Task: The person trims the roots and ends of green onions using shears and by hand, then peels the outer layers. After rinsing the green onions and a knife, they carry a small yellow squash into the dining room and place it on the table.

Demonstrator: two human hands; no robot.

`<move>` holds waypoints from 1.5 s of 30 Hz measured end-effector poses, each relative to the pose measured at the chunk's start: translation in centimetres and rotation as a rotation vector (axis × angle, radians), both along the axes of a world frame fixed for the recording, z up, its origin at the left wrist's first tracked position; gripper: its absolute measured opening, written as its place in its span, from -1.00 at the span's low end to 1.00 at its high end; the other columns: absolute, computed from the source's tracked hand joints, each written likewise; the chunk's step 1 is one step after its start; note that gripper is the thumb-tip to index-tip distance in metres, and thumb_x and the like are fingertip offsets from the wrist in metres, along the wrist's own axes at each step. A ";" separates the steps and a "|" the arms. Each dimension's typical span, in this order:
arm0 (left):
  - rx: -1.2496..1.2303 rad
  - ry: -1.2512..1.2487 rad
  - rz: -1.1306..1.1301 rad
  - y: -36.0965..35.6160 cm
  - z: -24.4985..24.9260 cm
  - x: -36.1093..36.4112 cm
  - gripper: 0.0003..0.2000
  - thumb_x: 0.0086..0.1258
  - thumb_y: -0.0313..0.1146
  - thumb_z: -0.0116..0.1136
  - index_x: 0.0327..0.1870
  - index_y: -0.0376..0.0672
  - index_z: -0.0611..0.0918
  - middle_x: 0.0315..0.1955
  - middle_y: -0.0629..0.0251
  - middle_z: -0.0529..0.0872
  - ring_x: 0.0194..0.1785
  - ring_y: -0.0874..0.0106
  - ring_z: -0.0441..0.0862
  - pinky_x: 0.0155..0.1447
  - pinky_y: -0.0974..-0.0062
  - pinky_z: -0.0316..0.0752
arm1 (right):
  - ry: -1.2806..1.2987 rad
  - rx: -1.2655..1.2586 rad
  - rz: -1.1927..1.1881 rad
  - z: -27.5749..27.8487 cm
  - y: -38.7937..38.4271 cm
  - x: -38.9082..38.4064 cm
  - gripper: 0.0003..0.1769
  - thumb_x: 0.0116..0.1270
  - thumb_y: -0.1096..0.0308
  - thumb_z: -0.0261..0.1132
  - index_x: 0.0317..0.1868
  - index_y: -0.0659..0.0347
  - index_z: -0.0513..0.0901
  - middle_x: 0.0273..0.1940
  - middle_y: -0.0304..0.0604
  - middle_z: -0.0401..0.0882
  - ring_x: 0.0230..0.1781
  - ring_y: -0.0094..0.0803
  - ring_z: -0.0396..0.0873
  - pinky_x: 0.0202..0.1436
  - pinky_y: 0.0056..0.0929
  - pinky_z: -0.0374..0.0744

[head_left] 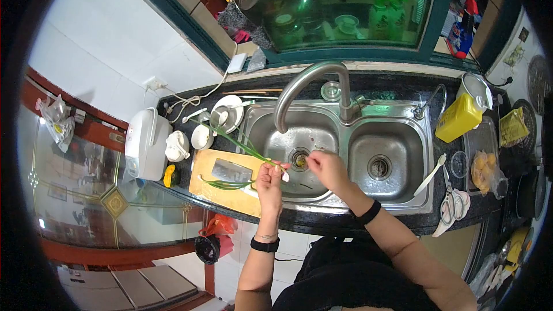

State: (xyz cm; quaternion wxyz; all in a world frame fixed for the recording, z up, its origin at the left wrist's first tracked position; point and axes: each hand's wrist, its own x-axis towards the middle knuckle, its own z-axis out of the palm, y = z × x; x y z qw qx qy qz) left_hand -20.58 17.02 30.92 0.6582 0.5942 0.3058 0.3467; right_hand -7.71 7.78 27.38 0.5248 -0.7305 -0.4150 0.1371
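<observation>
The left hand (pixel 269 179) is gripping a scallion (pixel 242 145), the right hand (pixel 325 167) pinching its white tip over the sink (pixel 397 138). Scraps could be falling into the drain (pixel 299 159), clogging it.

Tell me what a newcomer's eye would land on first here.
First, the two hands over the left basin of the steel double sink: the left hand grips a long green onion by its white end, and the right hand is close beside it, fingers curled. Next come the tall curved faucet arching above them and the bright yellow container standing right of the sink.
</observation>
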 end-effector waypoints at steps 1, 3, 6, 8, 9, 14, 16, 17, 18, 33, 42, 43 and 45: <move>-0.001 -0.001 0.001 0.0 0.0 -0.1 -0.93 0.35 -0.44 -0.08 -0.26 -0.23 0.44 -0.38 0.24 0.63 -0.46 0.65 0.40 -0.28 0.70 0.33 | -0.566 -0.100 -0.053 0.0 -0.1 0.1 -0.84 0.22 0.39 0.15 -0.20 0.22 0.52 -0.44 -0.18 0.53 -0.48 -0.57 0.45 -0.35 -0.61 0.41; -0.033 -0.031 -0.011 0.2 -0.1 -0.1 -0.93 0.34 -0.44 -0.07 -0.26 -0.23 0.44 -0.35 0.21 0.63 -0.44 0.66 0.39 -0.24 0.71 0.32 | -0.443 0.037 -0.041 0.2 0.1 -0.6 -0.83 0.20 0.36 0.16 -0.22 0.22 0.54 -0.44 -0.15 0.55 -0.49 -0.40 0.49 -0.39 -0.53 0.43; -0.004 -0.031 -0.007 0.0 -0.4 0.0 -0.93 0.34 -0.44 -0.06 -0.26 -0.23 0.44 -0.33 0.21 0.63 -0.42 0.66 0.41 -0.22 0.72 0.32 | -0.021 0.097 0.102 1.6 0.4 -1.7 -0.83 0.18 0.33 0.17 -0.26 0.22 0.57 -0.45 -0.10 0.57 -0.52 -0.25 0.53 -0.42 -0.47 0.46; -0.008 -0.048 0.000 -0.3 -0.3 0.4 -0.94 0.34 -0.45 -0.07 -0.26 -0.22 0.44 -0.33 0.23 0.63 -0.43 0.66 0.41 -0.22 0.71 0.33 | 0.343 0.028 0.270 2.0 0.7 -2.1 -0.81 0.19 0.34 0.16 -0.27 0.28 0.58 -0.45 -0.08 0.58 -0.55 -0.40 0.53 -0.43 -0.52 0.47; -0.011 -0.067 0.008 -0.5 -0.2 0.6 -0.95 0.34 -0.47 -0.07 -0.27 -0.22 0.44 -0.32 0.24 0.63 -0.43 0.66 0.41 -0.22 0.71 0.33 | 0.343 0.028 0.269 1.7 0.9 -2.2 -0.81 0.19 0.34 0.16 -0.27 0.28 0.58 -0.45 -0.08 0.58 -0.55 -0.40 0.53 -0.43 -0.52 0.47; -0.059 -0.044 0.035 -0.7 0.0 0.7 -0.96 0.33 -0.49 -0.06 -0.28 -0.23 0.44 -0.34 0.26 0.61 -0.38 0.64 0.45 -0.21 0.69 0.36 | 0.646 0.149 0.339 0.7 1.3 -2.6 -0.75 0.23 0.33 0.11 -0.24 0.38 0.55 -0.53 -0.09 0.57 -0.57 -0.57 0.49 -0.45 -0.57 0.45; -0.060 -0.023 0.043 -0.7 -0.3 0.4 -0.97 0.31 -0.50 -0.04 -0.29 -0.24 0.44 -0.37 0.28 0.59 -0.37 0.64 0.46 -0.24 0.69 0.36 | 0.556 0.104 0.300 0.9 1.1 -2.5 -0.76 0.24 0.35 0.10 -0.23 0.39 0.54 -0.52 -0.07 0.58 -0.58 -0.55 0.49 -0.45 -0.57 0.46; -0.006 0.087 -0.012 -0.7 -0.9 0.0 -0.96 0.29 -0.50 0.00 -0.30 -0.24 0.44 -0.39 0.30 0.57 -0.37 0.61 0.48 -0.29 0.68 0.38 | 0.467 0.060 0.263 1.1 1.0 -2.4 -0.76 0.24 0.38 0.09 -0.21 0.40 0.53 -0.50 -0.06 0.58 -0.59 -0.54 0.49 -0.44 -0.57 0.47; 0.049 0.198 -0.065 -0.7 -1.1 -0.3 -0.95 0.27 -0.51 0.03 -0.31 -0.24 0.45 -0.40 0.32 0.55 -0.38 0.59 0.50 -0.34 0.67 0.40 | 0.467 0.060 0.264 1.2 0.9 -2.4 -0.76 0.24 0.38 0.09 -0.21 0.40 0.53 -0.50 -0.06 0.58 -0.59 -0.54 0.49 -0.44 -0.57 0.47; 0.027 0.159 -0.059 -0.8 -1.2 -0.5 -0.96 0.25 -0.54 0.04 -0.37 -0.27 0.45 -0.47 0.37 0.53 -0.41 0.61 0.48 -0.32 0.68 0.42 | 0.300 0.047 0.242 2.3 0.7 -2.2 -0.84 0.17 0.40 0.13 -0.39 0.34 0.57 -0.54 -0.05 0.59 -0.51 -0.39 0.62 -0.43 -0.51 0.53; 0.026 0.060 -0.026 -1.4 -1.2 -0.2 -0.94 0.25 -0.52 0.05 -0.31 -0.24 0.44 -0.42 0.35 0.53 -0.37 0.59 0.49 -0.26 0.66 0.43 | 0.439 0.081 0.096 1.2 1.1 -2.5 -0.83 0.12 0.34 0.20 -0.40 0.29 0.59 -0.56 -0.12 0.60 -0.55 -0.45 0.61 -0.48 -0.58 0.49; 0.025 0.060 -0.027 -1.5 -1.2 -0.1 -0.94 0.25 -0.52 0.05 -0.31 -0.24 0.44 -0.42 0.35 0.53 -0.37 0.59 0.49 -0.26 0.66 0.43 | 0.455 0.123 0.084 0.6 1.3 -2.4 -0.82 0.12 0.32 0.20 -0.39 0.28 0.59 -0.55 -0.12 0.59 -0.55 -0.44 0.60 -0.48 -0.57 0.48; -0.110 0.013 -0.011 -1.5 -1.1 0.0 -0.92 0.25 -0.52 0.05 -0.30 -0.21 0.43 -0.41 0.36 0.53 -0.38 0.58 0.49 -0.25 0.64 0.43 | 0.471 0.166 0.071 0.3 1.4 -2.4 -0.82 0.13 0.31 0.20 -0.38 0.27 0.59 -0.54 -0.11 0.59 -0.55 -0.44 0.59 -0.48 -0.55 0.48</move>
